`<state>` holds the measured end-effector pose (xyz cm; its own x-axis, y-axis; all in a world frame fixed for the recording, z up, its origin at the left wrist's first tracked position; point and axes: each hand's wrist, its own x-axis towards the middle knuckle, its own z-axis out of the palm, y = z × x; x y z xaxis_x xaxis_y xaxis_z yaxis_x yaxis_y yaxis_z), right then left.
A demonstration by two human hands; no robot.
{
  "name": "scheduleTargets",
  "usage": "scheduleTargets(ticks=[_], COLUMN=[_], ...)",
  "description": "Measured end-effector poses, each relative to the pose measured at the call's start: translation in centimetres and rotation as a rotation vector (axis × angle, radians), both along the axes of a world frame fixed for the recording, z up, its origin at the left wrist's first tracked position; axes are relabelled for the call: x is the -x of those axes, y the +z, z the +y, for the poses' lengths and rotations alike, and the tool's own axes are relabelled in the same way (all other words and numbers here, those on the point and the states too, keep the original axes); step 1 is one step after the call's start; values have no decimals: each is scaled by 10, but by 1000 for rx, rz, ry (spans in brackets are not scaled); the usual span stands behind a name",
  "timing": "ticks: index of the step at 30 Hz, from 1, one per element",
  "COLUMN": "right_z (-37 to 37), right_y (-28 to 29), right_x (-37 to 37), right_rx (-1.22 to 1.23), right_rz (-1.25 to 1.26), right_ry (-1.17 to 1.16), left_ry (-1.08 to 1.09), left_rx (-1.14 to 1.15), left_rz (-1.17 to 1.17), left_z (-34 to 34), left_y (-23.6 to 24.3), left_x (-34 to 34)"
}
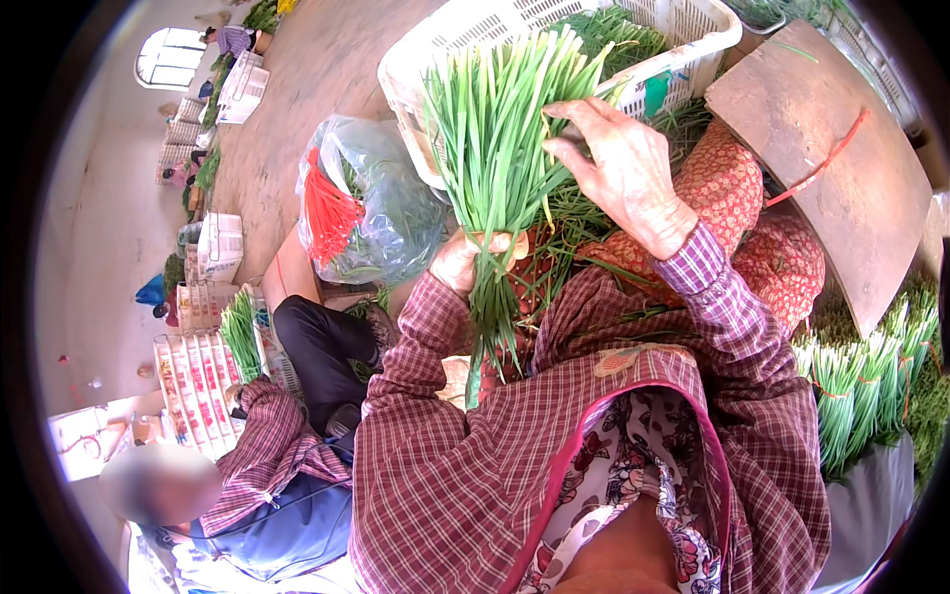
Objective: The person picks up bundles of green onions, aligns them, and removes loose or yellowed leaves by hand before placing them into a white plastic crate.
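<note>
Brown floor (pixel 327 59) spreads left of the white slatted crate (pixel 401 84). At the crate's near side, a dense green chive bunch (pixel 495 129), limp at its leafy tips, aims its long axis and paler ends crateward; the left hand (pixel 465 261) clasps its middle, the right hand (pixel 623 168), fingers parted, beside it.

we see smooth, faintly glossy leafy stalks (pixel 495 129); a matt, slotted plastic crate (pixel 712 40); a shiny, crinkled, see-through plastic bag (pixel 401 223); slick, plastic-looking red strips (pixel 332 213); a scuffed, dull brown board (pixel 821 148); and checked sleeves (pixel 727 287) of soft, matt woven cloth
</note>
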<state>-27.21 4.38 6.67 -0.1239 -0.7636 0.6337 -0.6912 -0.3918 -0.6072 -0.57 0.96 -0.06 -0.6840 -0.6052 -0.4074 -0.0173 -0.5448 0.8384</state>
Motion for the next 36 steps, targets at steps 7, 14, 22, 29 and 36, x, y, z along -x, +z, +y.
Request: scheduleTargets(ticks=[7, 14, 22, 29, 36], right_z=[-8, -14, 5, -8, -4], right_y=[-13, -13, 6, -26, -19], right_x=[-7, 79, 16, -24, -1], right_rx=[-90, 76, 9, -214, -689], right_rz=[-103, 183, 151, 84, -653], right_ry=[88, -397, -155, 11, 551], left_ry=[7, 4, 89, 69, 50], left_rx=[107, 101, -40, -6, -5], left_rz=[-39, 10, 45, 14, 14], left_z=[4, -3, -3, -3, -5], left_y=[11, 9, 6, 5, 2], left_x=[11, 3, 5, 7, 3])
